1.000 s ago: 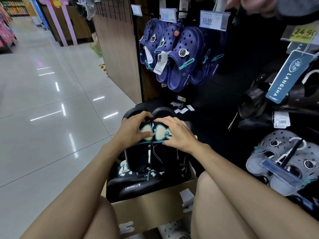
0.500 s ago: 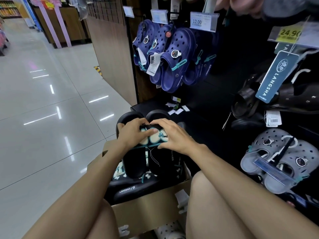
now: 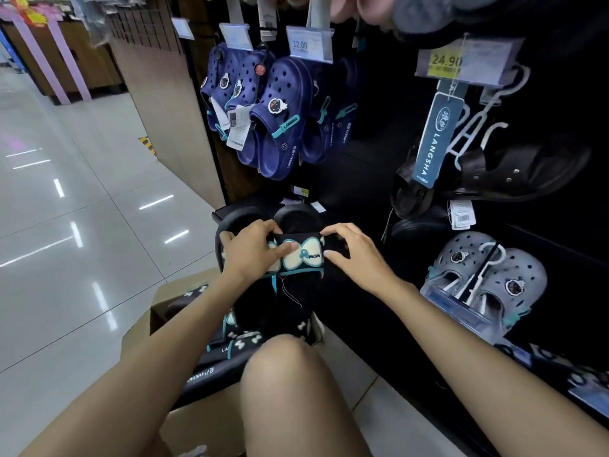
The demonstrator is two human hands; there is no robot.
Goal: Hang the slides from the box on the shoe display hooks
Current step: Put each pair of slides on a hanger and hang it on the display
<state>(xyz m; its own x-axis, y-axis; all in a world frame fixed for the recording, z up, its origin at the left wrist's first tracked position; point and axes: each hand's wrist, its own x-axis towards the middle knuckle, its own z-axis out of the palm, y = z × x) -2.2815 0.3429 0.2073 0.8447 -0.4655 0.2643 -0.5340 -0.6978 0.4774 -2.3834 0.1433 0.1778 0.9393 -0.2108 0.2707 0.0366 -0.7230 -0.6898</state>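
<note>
A slide pair [image 3: 290, 258] is being gripped by both the left hand [image 3: 250, 252] and right hand [image 3: 354, 255] above the box [image 3: 197, 423]; lifting to a free hook is judged next

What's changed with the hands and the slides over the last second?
The right hand slid off the bow strap to the pair's right edge, uncovering the bow. The left hand still grips the left strap, thumb on the bow. The black slides remain held over the box, not yet hung. The navy clogs hang as before.
</note>
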